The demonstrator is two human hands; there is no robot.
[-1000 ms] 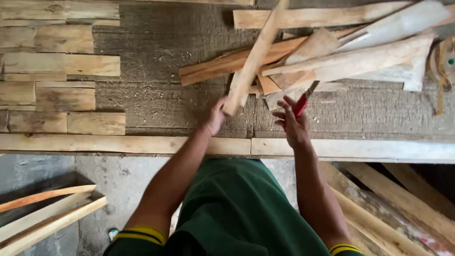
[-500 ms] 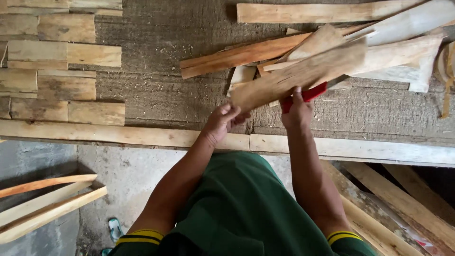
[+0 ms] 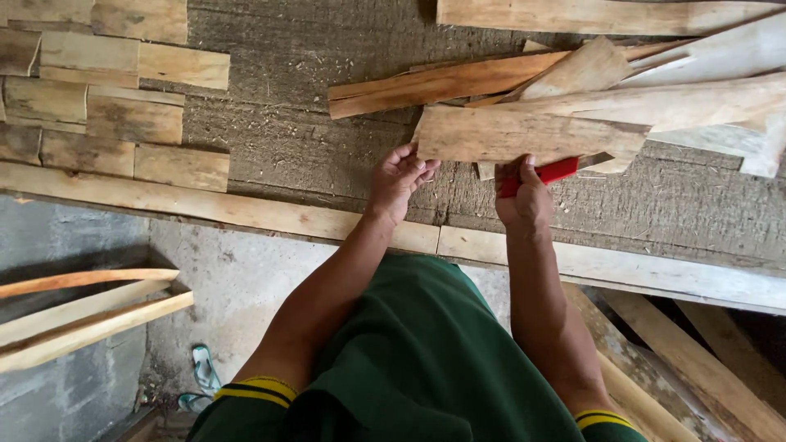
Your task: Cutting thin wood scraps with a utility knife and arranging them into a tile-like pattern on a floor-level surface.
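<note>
My left hand (image 3: 399, 178) has its fingers half curled around the near left end of a flat wooden board (image 3: 524, 135), gripping its lower edge. My right hand (image 3: 524, 196) is closed around a red tool (image 3: 547, 173), with the thumb pressed up against the underside of the same board near its middle. I cannot tell what kind of tool it is, since only a short red length shows past the fingers. The board lies level and crosswise in front of me, its right end reaching into a loose pile of offcuts (image 3: 655, 90) that lie on the tabletop (image 3: 311, 139).

The tabletop is rough, grey-brown and dusted with sawdust. A long pale plank (image 3: 205, 205) runs along its near edge. To the far left, short blocks (image 3: 115, 115) are laid edge to edge in neat rows. Another long board (image 3: 606, 15) lies along the far edge at upper right.

Below the edge I see a concrete floor (image 3: 237, 278), a green sandal (image 3: 203, 368) on it, thin strips (image 3: 82, 307) leaning at lower left, and planks (image 3: 696, 360) slanting at lower right.
</note>
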